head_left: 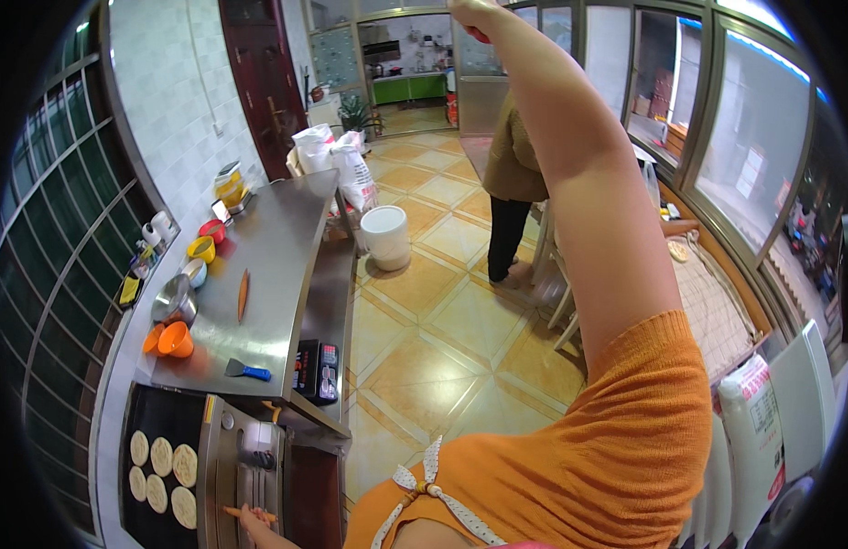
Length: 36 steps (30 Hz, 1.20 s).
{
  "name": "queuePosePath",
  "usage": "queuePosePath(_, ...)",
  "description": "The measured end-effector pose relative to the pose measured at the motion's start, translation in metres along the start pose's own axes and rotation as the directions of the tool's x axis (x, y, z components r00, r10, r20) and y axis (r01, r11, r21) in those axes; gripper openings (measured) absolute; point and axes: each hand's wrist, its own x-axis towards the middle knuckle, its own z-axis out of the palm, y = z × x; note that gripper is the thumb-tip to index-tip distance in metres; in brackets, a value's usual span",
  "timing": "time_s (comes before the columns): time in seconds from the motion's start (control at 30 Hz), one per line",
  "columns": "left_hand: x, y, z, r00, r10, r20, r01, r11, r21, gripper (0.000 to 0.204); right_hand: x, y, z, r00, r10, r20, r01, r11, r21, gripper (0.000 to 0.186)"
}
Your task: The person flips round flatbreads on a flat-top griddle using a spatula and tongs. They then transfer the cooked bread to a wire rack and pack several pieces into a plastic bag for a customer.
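Note:
At the lower left, my left hand is closed round a thin tapered wooden stick by the front edge of a griddle. Several round flat breads lie on the dark griddle plate in two rows. My right arm is raised across the view in an orange short sleeve. My right hand is at the top edge, partly cut off, with its fingers mostly hidden; nothing held can be made out.
A steel worktable beyond the griddle bears a rolling pin, a blue-handled scraper, orange cups and bowls. A scale is below. On the tiled floor are a white bucket and a person.

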Motion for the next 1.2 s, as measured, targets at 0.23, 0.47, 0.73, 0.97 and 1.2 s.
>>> queuePosePath(0.23, 0.007, 0.0, 0.012, 0.979, -0.043, -0.2, 0.046, 0.999, 0.011, 0.033, -0.005, -0.013, -0.035, 0.913, 0.333, 0.235, -0.306, 0.941, -0.145, 0.029)
queuePosePath(0.47, 0.022, -0.003, 0.011, 0.997, -0.014, -0.07, 0.007, 0.995, -0.095, 0.028, -0.004, -0.117, -0.087, 0.982, 0.075, 0.175, -0.06, 0.994, -0.089, 0.026)
queuePosePath(0.73, 0.031, -0.024, 0.047, 0.953, 0.23, 0.197, -0.055, 0.771, -0.635, 0.03, -0.022, -0.127, -0.049, 0.893, -0.357, 0.274, 0.215, 0.874, 0.435, 0.027)
queuePosePath(0.97, -0.04, -0.025, 0.01, 0.993, 0.114, 0.015, -0.104, 0.947, -0.304, 0.018, -0.221, -0.194, 0.094, 0.649, -0.421, 0.634, 0.064, 0.86, 0.507, 0.026)
queuePosePath(1.2, -0.164, -0.134, 0.003, 0.982, 0.188, 0.021, -0.178, 0.957, -0.23, 0.022, -0.463, -0.189, 0.19, -0.156, -0.557, 0.816, -0.307, 0.812, 0.496, 0.013)
